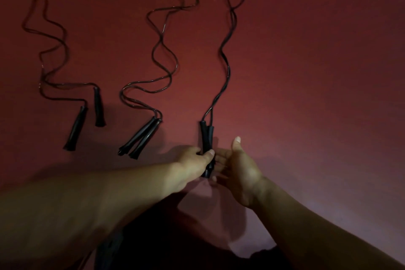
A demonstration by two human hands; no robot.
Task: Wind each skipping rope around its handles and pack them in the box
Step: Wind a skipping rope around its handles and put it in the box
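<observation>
While my left hand (pixel 192 164) grips the paired handles (pixel 207 138) at frame centre, my right hand (pixel 237 164) waits open beside them; bare red floor (pixel 317 72) spreads rightward to the edge.

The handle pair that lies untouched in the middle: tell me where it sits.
Head view, centre-left: the middle handle pair lies on the red surface, between the split pair on its left and the left hand.
</observation>
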